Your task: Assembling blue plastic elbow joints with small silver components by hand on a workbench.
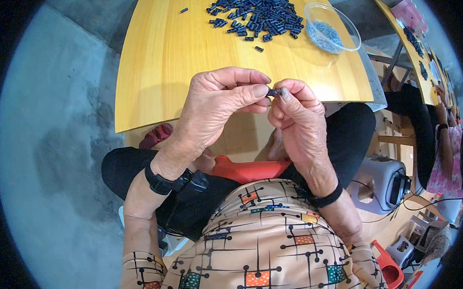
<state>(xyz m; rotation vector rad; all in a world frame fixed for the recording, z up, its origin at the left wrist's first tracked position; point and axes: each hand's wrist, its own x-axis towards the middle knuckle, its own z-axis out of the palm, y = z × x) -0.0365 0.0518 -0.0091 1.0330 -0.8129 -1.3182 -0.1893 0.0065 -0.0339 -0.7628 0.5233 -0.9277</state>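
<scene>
Head: black piece point(272, 92) between grips point(215, 97) point(301, 116)

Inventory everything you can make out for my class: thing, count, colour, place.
Table: one, yellow wood, upper middle
Dark pieces: too many to count, blue-black, mostly heaped on the table
Clear bowl: one, transparent, table's right side
Tiny pieces: uncountable, silvery blue, in the bowl
Held piece: one, dark, between the fingers
Red seat: one, red, between the thighs
Pale plastic item: one, greyish, right
Second table: one, yellowish, upper right
Co-worker: one, pink-and-white top, far right
Patterned top: one, cream, lower middle
Wristbands: two, black, one per wrist
Left hand: one, bare, centre
Right hand: one, bare, beside it
</scene>
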